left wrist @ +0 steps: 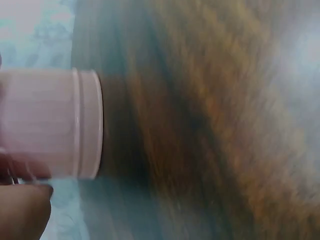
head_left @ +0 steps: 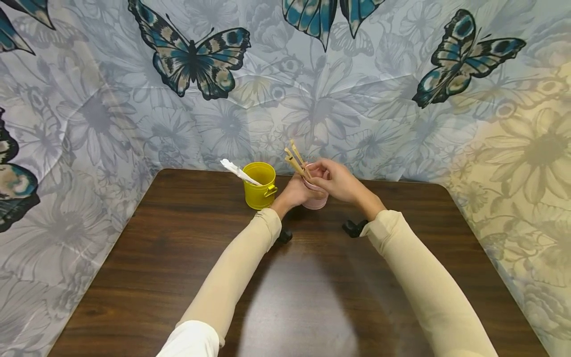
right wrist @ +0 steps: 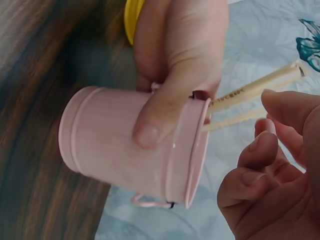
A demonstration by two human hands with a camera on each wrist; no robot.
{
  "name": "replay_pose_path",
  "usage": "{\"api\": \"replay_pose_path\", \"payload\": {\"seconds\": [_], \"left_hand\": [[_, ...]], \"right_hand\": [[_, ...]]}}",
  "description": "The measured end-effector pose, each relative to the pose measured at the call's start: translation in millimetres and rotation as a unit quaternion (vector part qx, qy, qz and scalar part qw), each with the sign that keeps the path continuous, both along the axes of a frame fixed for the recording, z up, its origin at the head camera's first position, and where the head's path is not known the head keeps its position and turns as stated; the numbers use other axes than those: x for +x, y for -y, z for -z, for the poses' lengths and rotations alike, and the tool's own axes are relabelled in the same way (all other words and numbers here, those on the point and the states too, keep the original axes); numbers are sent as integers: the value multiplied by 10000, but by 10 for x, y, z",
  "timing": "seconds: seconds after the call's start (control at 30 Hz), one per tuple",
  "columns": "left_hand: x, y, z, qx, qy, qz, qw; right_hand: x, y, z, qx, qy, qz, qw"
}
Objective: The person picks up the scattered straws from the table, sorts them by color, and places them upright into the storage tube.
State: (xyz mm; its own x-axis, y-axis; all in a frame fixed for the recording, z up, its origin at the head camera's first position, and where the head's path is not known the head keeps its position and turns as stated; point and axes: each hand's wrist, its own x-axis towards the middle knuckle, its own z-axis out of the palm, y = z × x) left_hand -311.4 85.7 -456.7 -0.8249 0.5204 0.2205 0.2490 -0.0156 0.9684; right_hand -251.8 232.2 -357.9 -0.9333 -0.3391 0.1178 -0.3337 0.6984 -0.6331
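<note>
Near the far edge of the table, my left hand (head_left: 294, 192) grips a small pink metal bucket (right wrist: 120, 140), its thumb laid along the side. In the right wrist view the bucket's wire handle hangs below the rim. Several thin tan sticks (right wrist: 250, 89), one with small dark print, poke out of its mouth. My right hand (head_left: 339, 182) is at the rim, thumb and forefinger pinching at a stick, the other fingers curled. The left wrist view shows the lower part of the pink bucket (left wrist: 45, 125) close to the table.
A yellow bucket (head_left: 258, 199) with white wrapped sticks (head_left: 235, 170) leaning out stands just left of my left hand. Behind the dark wooden table (head_left: 178, 258) hangs a cloth (head_left: 276, 109) printed with butterflies and flowers. Black wrist devices (head_left: 354, 228) sit under both wrists.
</note>
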Motion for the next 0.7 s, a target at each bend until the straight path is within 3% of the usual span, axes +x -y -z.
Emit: {"api": "replay_pose_path", "payload": {"seconds": [0.17, 0.33, 0.53, 0.7], "left_hand": [[56, 23, -118, 273, 114, -500, 9983], [133, 158, -307, -116, 107, -702, 9974], [204, 311, -546, -774, -40, -1255, 9891], [228, 331, -703, -818, -290, -1401, 9863]], "right_hand": [[-5, -53, -53, 140, -13, 0, 9999], [-32, -94, -77, 339, -104, 79, 9993], [-107, -70, -147, 560, -184, 358, 9976], [-98, -55, -202, 789, -271, 667, 9943]]}}
